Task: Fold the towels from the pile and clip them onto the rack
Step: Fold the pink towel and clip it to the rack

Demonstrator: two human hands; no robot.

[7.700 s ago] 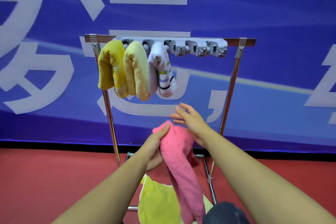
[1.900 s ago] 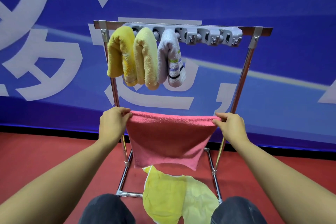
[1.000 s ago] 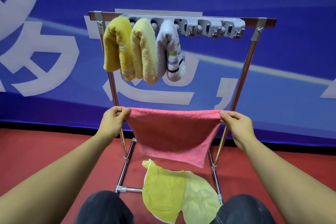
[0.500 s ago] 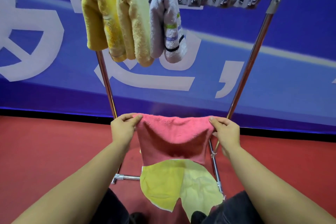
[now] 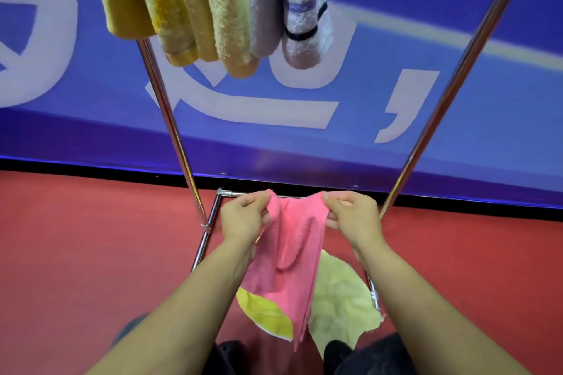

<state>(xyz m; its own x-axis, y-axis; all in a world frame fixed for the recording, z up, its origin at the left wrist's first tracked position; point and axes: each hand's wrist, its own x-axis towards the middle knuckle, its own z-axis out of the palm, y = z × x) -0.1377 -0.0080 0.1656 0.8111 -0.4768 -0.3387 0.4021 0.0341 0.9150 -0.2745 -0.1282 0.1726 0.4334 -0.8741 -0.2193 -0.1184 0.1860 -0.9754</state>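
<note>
Below, left hand (image 5: 243,216) and right hand (image 5: 353,216) pinch the pink towel (image 5: 289,253) (banner (image 5: 426,131) lettering unreadable).

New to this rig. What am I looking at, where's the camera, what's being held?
There is no robot here: a person wears one wide-angle camera on the head, looking forward and down at their own arms. The left hand and right hand each pinch a top corner of a pink towel, which hangs between them in loose folds. Below it a yellow towel lies on the red floor. Behind stands a metal rack; three folded towels hang from its top, which is out of frame.
</note>
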